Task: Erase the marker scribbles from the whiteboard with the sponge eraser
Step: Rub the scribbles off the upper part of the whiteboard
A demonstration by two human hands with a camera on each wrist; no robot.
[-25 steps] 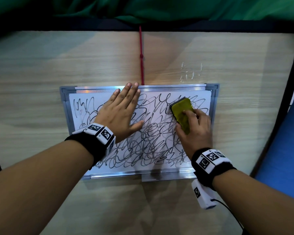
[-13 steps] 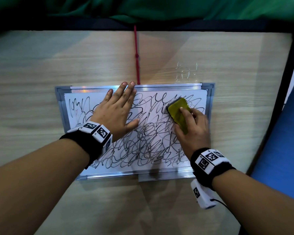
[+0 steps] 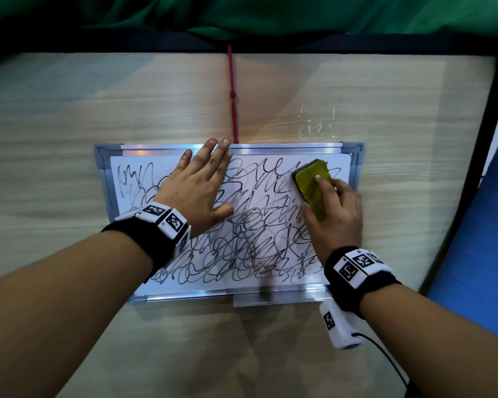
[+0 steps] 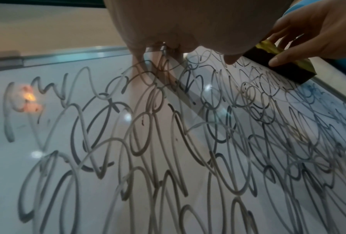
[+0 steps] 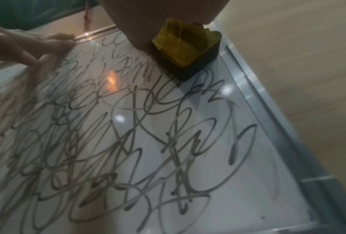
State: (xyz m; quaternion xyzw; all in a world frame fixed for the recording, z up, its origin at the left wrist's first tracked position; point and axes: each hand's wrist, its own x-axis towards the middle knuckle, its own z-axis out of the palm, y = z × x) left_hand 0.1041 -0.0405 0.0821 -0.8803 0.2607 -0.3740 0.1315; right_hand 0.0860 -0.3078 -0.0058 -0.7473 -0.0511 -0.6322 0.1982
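A metal-framed whiteboard (image 3: 357, 168) lies flat on the wooden table, covered almost edge to edge with black marker scribbles (image 3: 242, 239). My left hand (image 3: 199, 185) lies flat on the board's upper middle, fingers straight and reaching the top rail. My right hand (image 3: 334, 214) grips a yellow sponge eraser (image 3: 311, 182) with a black underside and presses it on the board's upper right corner. The left wrist view shows the eraser (image 4: 276, 69) under the right hand's fingers (image 4: 282, 58). In the right wrist view the eraser (image 5: 186, 52) sits beside the right rail.
A red cord (image 3: 233, 99) runs from the board's top edge to the table's far edge, under green cloth (image 3: 270, 15). A blue surface (image 3: 477, 254) stands past the table's right edge. Faint scratch marks (image 3: 316, 122) show on the table above the board.
The eraser has slid slightly up and toward the board's upper right corner. The left hand stays flat in the same place on the board.
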